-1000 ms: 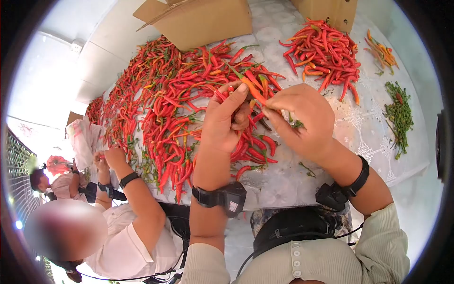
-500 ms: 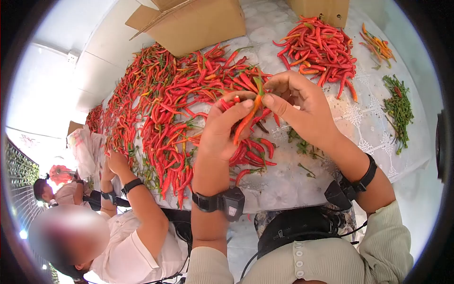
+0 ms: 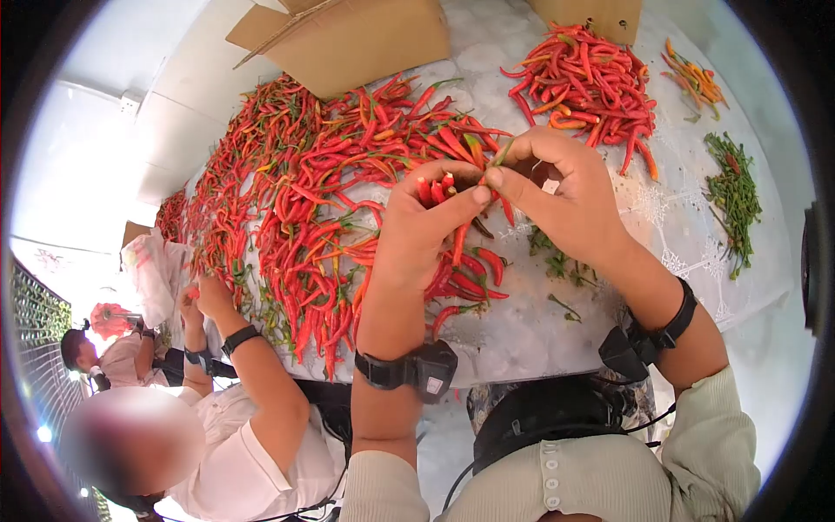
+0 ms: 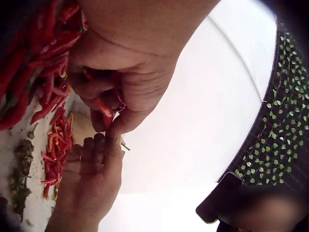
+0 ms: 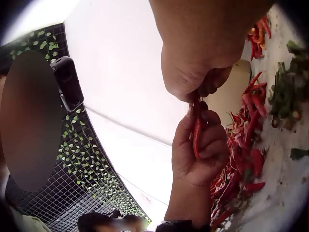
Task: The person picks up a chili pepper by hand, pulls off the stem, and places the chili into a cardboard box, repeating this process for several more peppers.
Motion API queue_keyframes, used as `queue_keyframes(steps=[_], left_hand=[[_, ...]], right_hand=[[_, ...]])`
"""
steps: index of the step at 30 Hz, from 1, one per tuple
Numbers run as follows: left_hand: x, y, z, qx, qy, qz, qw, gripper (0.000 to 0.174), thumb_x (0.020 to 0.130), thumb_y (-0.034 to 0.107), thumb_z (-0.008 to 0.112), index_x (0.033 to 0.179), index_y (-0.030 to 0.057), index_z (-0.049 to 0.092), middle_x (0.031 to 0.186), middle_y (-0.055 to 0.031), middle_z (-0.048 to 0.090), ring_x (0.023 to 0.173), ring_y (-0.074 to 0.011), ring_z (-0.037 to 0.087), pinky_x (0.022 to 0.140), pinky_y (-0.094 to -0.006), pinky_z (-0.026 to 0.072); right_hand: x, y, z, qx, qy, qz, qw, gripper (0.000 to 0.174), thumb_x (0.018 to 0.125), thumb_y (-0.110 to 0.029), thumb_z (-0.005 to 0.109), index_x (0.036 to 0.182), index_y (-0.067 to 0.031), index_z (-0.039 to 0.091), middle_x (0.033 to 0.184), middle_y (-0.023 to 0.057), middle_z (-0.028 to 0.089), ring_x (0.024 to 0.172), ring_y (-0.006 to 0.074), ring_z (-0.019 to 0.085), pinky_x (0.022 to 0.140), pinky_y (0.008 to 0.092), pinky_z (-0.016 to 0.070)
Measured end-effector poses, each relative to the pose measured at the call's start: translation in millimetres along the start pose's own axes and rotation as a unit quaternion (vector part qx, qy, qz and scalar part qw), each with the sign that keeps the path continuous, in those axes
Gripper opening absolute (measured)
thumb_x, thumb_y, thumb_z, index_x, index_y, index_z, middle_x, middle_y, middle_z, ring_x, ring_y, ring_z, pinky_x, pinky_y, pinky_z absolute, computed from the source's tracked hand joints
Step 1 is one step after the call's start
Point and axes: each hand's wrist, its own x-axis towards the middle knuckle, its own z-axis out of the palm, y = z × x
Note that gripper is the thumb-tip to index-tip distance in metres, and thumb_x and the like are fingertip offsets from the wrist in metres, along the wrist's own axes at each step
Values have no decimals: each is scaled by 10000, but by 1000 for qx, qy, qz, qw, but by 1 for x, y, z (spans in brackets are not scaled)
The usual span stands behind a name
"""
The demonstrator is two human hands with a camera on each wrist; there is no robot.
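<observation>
The left hand [image 3: 413,235] grasps several cut-end chilies [image 3: 424,190] and pinches one red chili [image 5: 197,135]. The right hand [image 3: 578,209] pinches the stem [image 3: 500,155] at that chili's upper end. Long axis: from the right fingertips, along the left palm, tip toward the wearer. Left wrist unit [image 3: 432,365]: label illegible.

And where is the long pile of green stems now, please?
In the head view, the stems lie far right, just below the small orange chilli pile.
</observation>
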Motion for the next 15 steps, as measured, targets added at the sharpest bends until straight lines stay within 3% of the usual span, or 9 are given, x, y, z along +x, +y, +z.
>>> queue_keyframes(steps=[2, 7, 15], left_hand=[[1, -1, -3, 5, -8, 2, 1000, 224, 737, 7, 688, 936, -27, 590, 763, -37, 611, 659, -85, 577, 589, -194, 460], [2, 0, -9, 7, -26, -18, 999, 211, 735, 6, 690, 923, -25, 599, 769, -38, 612, 649, -72, 565, 573, -186, 447], [1, 1, -8, 32, -26, -29, 999, 222, 726, 28, 686, 931, -2, 606, 723, -20, 617, 502, -13, 463, 408, -155, 304]], right_hand=[[1, 2, -2, -19, -4, -14, 1000, 136, 778, -143, 641, 768, -10, 613, 673, 27, 585, 582, 69, 516, 482, 230, 380], [4, 5, -3, 93, -44, 89, 991, 163, 792, -158, 631, 745, -3, 613, 613, -5, 548, 551, 37, 477, 470, 224, 355], [7, 5, -5, 248, -77, 213, 942, 121, 823, -152, 606, 786, -39, 591, 697, -16, 563, 581, 36, 449, 506, 185, 340]])
